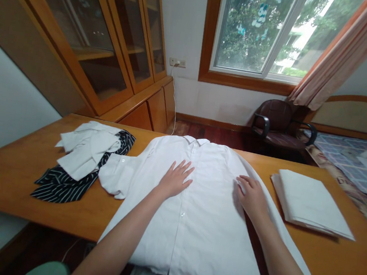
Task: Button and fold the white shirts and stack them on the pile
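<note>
A white button-up shirt (210,234) lies front side up on the wooden table (7,178), its collar at the far edge and its hem towards my body. My left hand (174,181) rests flat on the shirt's chest, left of the button line, with fingers spread. On the right side of the chest is my right hand (254,199), palm down, its fingers slightly bent and apart, with no cloth visibly gripped. The left-hand sleeve (120,174) is bent outward with its cuff on the table. The other sleeve runs down the right side, partly behind my right forearm.
At the left lie crumpled white cloth (85,145) and black-and-white striped cloth (66,188). A stack of folded white sheets (312,200) sits on the right. Beyond the table stand a glass-fronted cabinet (136,85), an armchair (275,120) and a bed (352,153).
</note>
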A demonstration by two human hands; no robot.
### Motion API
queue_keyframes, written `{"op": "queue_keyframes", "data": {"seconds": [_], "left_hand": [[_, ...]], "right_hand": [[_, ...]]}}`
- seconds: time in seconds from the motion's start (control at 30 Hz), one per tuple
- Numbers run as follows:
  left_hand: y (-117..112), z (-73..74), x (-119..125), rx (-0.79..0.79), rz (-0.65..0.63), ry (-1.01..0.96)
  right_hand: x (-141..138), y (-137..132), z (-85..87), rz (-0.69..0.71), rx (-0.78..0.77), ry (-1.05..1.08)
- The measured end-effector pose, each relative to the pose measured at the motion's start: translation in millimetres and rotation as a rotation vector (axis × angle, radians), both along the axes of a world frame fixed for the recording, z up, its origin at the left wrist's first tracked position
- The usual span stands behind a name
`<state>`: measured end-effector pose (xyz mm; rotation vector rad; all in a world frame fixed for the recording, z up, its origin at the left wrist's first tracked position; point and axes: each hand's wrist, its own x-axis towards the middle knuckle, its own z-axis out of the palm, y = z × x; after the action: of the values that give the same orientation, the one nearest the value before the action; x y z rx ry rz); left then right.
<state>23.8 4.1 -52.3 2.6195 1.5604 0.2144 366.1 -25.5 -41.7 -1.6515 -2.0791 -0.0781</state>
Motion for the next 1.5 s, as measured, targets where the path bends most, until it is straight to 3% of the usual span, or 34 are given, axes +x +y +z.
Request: {"op": "queue_keyframes", "data": {"seconds": [0.13, 0.27, 0.5, 0.6, 0.7, 0.8, 0.93, 1.07, 1.13, 1.23, 1.33, 1.4, 1.5], "left_hand": [[-0.5, 0.1, -0.3, 0.009, 0.002, -0.01], [-0.5, -0.3, -0.2, 0.015, 0.003, -0.015], [0.1, -1.4, -1.5, 0.018, -0.011, -0.025], [0.4, -1.1, -3.6, 0.015, -0.021, -0.017], [0.0, 0.0, -5.4, 0.017, -0.029, -0.011], [-0.8, 1.2, -5.7, 0.021, -0.037, -0.004], [-1.6, 0.9, -5.1, 0.036, -0.041, -0.013], [-1.7, -1.1, -6.9, 0.062, -0.041, -0.066], [-1.9, -1.6, -8.7, 0.085, -0.048, -0.13], [-2.2, -0.9, -11.3, 0.123, -0.068, -0.259], [-2.3, 0.7, -12.9, 0.143, -0.078, -0.359], [-2.2, 1.4, -13.4, 0.15, -0.078, -0.387], [-2.1, 1.7, -13.5, 0.158, -0.078, -0.393]], "right_hand": [[32.0, -12.6, 14.6, -0.276, -0.027, -0.146], [57.5, -23.2, 20.1, -0.398, -0.188, -0.201], [87.6, -33.7, 12.0, -0.445, -0.53, -0.046], [92.6, -39.5, 21.9, -0.418, -0.615, 0.069], [90.9, -48.7, 42.9, -0.253, -0.784, 0.194], [83.2, -55.9, 67.4, -0.082, -0.846, 0.403], [60.3, -52.0, 91.0, -0.066, -0.798, 0.719], [18.0, -37.0, 96.8, 0.004, -0.748, 0.99], [-9.1, -31.7, 96.4, 0.145, -0.779, 1.03], [-49.3, -30.9, 96.7, 0.346, -0.882, 1.004], [-76.3, -33.7, 97.2, 0.529, -0.954, 0.809], [-81.8, -33.4, 95.1, 0.535, -0.895, 0.648], [-71.3, -28.7, 86.0, 0.395, -0.758, 0.475]]}}
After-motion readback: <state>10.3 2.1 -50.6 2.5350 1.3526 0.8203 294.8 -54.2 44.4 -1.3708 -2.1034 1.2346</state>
